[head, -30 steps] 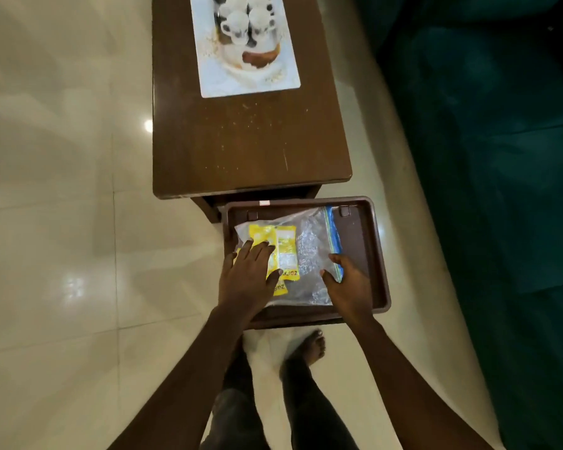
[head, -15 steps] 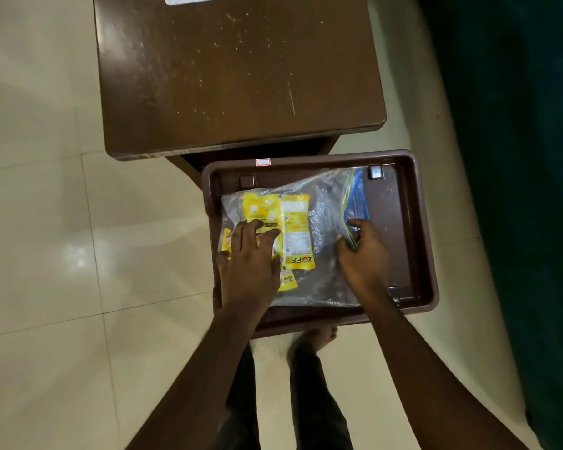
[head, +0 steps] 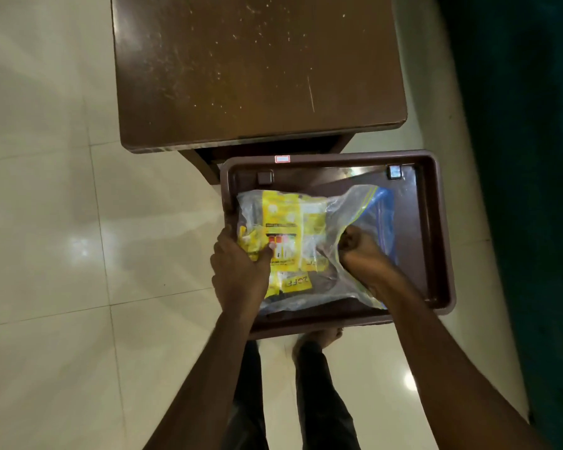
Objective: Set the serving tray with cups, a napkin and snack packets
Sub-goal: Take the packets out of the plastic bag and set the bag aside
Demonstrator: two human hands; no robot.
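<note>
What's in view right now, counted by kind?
Table: 1
Tray: 1
Bag: 1
Packets: 4 showing, maybe more hidden
Hands: 2, left hand and right hand
Total: 9

My left hand (head: 241, 271) grips the snack packets (head: 283, 219), thumb on top. My right hand (head: 359, 251) is fisted, clutching the clear bag (head: 348, 206). Both forearms reach forward, bare.

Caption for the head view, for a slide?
Head view: left hand and right hand grip a clear zip bag holding yellow snack packets, over a brown tray by the table.
</note>
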